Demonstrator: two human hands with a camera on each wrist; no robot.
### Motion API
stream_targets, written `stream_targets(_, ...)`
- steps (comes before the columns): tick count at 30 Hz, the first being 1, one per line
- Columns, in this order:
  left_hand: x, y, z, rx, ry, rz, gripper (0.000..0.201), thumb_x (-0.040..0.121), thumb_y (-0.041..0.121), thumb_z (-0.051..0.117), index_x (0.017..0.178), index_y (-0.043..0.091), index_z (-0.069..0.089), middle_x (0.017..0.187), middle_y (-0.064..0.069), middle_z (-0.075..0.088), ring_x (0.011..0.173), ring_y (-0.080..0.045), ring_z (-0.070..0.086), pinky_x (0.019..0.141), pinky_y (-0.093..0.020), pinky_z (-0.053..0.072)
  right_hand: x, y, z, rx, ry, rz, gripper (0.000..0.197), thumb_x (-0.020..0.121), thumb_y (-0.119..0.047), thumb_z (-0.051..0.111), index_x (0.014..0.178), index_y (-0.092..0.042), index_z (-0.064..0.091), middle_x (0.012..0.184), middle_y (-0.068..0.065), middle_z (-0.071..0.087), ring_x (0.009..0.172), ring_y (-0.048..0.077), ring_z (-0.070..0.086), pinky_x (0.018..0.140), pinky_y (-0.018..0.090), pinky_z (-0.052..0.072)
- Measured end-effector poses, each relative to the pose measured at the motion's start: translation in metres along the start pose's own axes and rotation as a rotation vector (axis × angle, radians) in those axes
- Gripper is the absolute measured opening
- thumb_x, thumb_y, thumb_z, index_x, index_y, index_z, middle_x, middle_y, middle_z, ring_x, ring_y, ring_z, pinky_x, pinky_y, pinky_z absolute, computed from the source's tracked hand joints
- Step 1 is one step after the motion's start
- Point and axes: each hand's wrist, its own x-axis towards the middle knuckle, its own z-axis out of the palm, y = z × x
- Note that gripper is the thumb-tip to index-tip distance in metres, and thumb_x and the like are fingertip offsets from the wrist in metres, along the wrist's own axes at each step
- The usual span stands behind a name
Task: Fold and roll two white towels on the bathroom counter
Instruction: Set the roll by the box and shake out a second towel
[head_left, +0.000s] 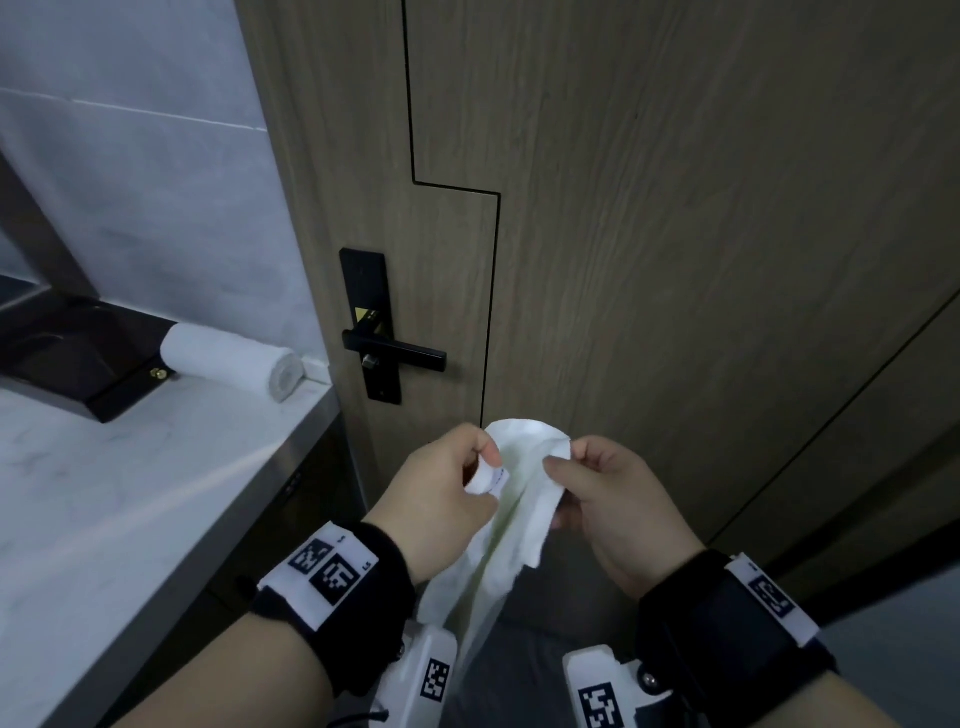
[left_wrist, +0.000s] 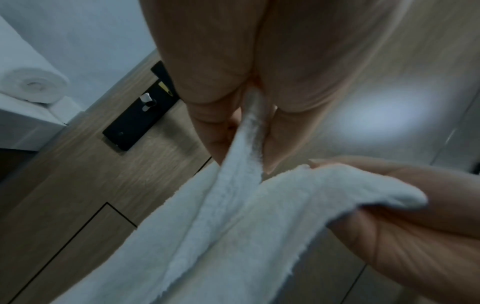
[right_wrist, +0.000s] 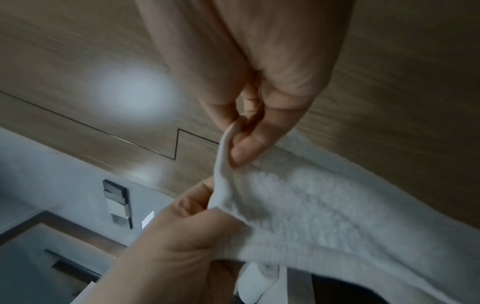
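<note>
I hold a loose white towel (head_left: 506, 540) in the air in front of a wooden door. My left hand (head_left: 485, 470) pinches its top edge on the left, and my right hand (head_left: 558, 465) pinches the top edge a short way to the right. The rest of the cloth hangs down between my wrists. In the left wrist view the left hand (left_wrist: 245, 152) grips a fold of the towel (left_wrist: 228, 222). The right wrist view has the right hand (right_wrist: 236, 139) pinching the hem of the towel (right_wrist: 324, 205). A second white towel, rolled (head_left: 231, 364), lies at the counter's back right corner.
The white marble counter (head_left: 104, 493) is at my left, with its edge close to my left forearm. A dark wooden box (head_left: 78, 358) sits at its back beside the rolled towel. The door (head_left: 675, 234) with a black lever handle (head_left: 395, 353) is straight ahead.
</note>
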Motion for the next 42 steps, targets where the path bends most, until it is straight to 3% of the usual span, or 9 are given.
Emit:
stream_targets(4, -0.004, 0.01, 0.007, -0.1, -0.028, 0.104, 0.034, 0.079, -0.001, 0.066, 0.086, 0.032, 0.058, 0.086, 0.004, 0.064, 0.081, -0.014, 0.062, 0.07, -0.029, 0.053, 0.0, 0.006, 0.013, 0.14, 0.013, -0.019, 0.014, 0.095, -0.005, 0.053, 0.105, 0.004, 0.052, 0.101, 0.024, 0.068, 0.09, 0.034, 0.071, 0.067, 0.037, 0.057)
stream_targets(10, -0.01, 0.016, 0.006, -0.229, -0.076, 0.097, 0.043, 0.075, -0.011, 0.056, 0.092, 0.027, 0.063, 0.09, 0.004, 0.067, 0.085, -0.013, 0.064, 0.073, -0.028, 0.053, 0.006, 0.017, 0.015, 0.212, 0.136, -0.035, 0.029, 0.091, -0.003, 0.058, 0.111, -0.019, 0.043, 0.107, 0.021, 0.063, 0.085, 0.029, 0.072, 0.061, 0.032, 0.056)
stream_targets(15, -0.016, 0.017, 0.009, -0.38, -0.102, 0.026, 0.034, 0.071, 0.014, 0.071, 0.1, 0.031, 0.063, 0.093, 0.005, 0.068, 0.087, -0.014, 0.067, 0.072, -0.022, 0.051, 0.009, 0.022, 0.007, 0.24, 0.14, -0.046, 0.039, 0.087, -0.008, 0.057, 0.105, -0.04, 0.048, 0.103, 0.013, 0.068, 0.088, 0.032, 0.072, 0.067, 0.036, 0.058)
stream_targets(20, -0.016, 0.012, 0.011, -0.199, -0.02, 0.081, 0.026, 0.08, 0.011, 0.075, 0.087, 0.033, 0.063, 0.082, 0.011, 0.07, 0.069, 0.0, 0.063, 0.062, -0.017, 0.048, 0.011, 0.026, 0.008, 0.251, 0.118, -0.026, 0.014, 0.092, -0.006, 0.053, 0.104, -0.009, 0.055, 0.087, 0.016, 0.07, 0.081, 0.032, 0.072, 0.065, 0.032, 0.057)
stream_targets(24, -0.014, 0.008, 0.005, -0.081, 0.002, 0.035, 0.025, 0.084, 0.009, 0.073, 0.079, 0.033, 0.071, 0.08, 0.014, 0.072, 0.076, -0.002, 0.067, 0.07, -0.018, 0.051, 0.009, 0.022, 0.004, 0.066, 0.091, 0.04, 0.01, 0.089, -0.014, 0.059, 0.087, -0.015, 0.068, 0.07, 0.007, 0.067, 0.069, 0.02, 0.066, 0.065, 0.032, 0.054)
stream_targets(29, -0.016, 0.009, -0.004, -0.028, -0.059, -0.007, 0.039, 0.084, 0.008, 0.071, 0.065, 0.041, 0.068, 0.072, 0.022, 0.069, 0.07, 0.006, 0.063, 0.062, -0.005, 0.043, 0.015, 0.026, -0.006, -0.241, 0.213, 0.108, 0.02, 0.092, -0.023, 0.055, 0.088, -0.015, 0.073, 0.082, -0.003, 0.072, 0.081, 0.013, 0.066, 0.067, 0.027, 0.046)
stream_targets(33, -0.017, 0.01, -0.014, -0.068, -0.048, -0.001, 0.032, 0.083, 0.005, 0.07, 0.067, 0.032, 0.074, 0.07, 0.015, 0.071, 0.066, 0.002, 0.064, 0.059, -0.007, 0.044, 0.017, 0.029, -0.006, -0.349, 0.27, 0.154, 0.024, 0.093, -0.024, 0.052, 0.092, -0.009, 0.07, 0.092, 0.013, 0.07, 0.086, 0.026, 0.064, 0.07, 0.032, 0.045)
stream_targets(36, -0.018, 0.008, -0.022, -0.064, -0.04, 0.012, 0.027, 0.082, 0.004, 0.068, 0.074, 0.029, 0.076, 0.075, 0.011, 0.073, 0.072, -0.003, 0.068, 0.064, -0.014, 0.051, 0.015, 0.032, -0.004, -0.364, 0.215, 0.25, 0.023, 0.093, -0.025, 0.053, 0.11, -0.016, 0.066, 0.112, 0.009, 0.066, 0.1, 0.019, 0.061, 0.085, 0.029, 0.046)
stream_targets(42, -0.02, -0.012, -0.045, 0.024, -0.026, -0.015, 0.023, 0.081, 0.005, 0.07, 0.076, 0.026, 0.078, 0.079, 0.015, 0.075, 0.077, 0.002, 0.068, 0.072, -0.014, 0.052, 0.017, 0.031, -0.003, -0.467, 0.299, 0.238, 0.026, 0.079, 0.008, 0.052, 0.076, -0.01, 0.07, 0.084, 0.013, 0.065, 0.058, 0.026, 0.062, 0.048, 0.031, 0.054)
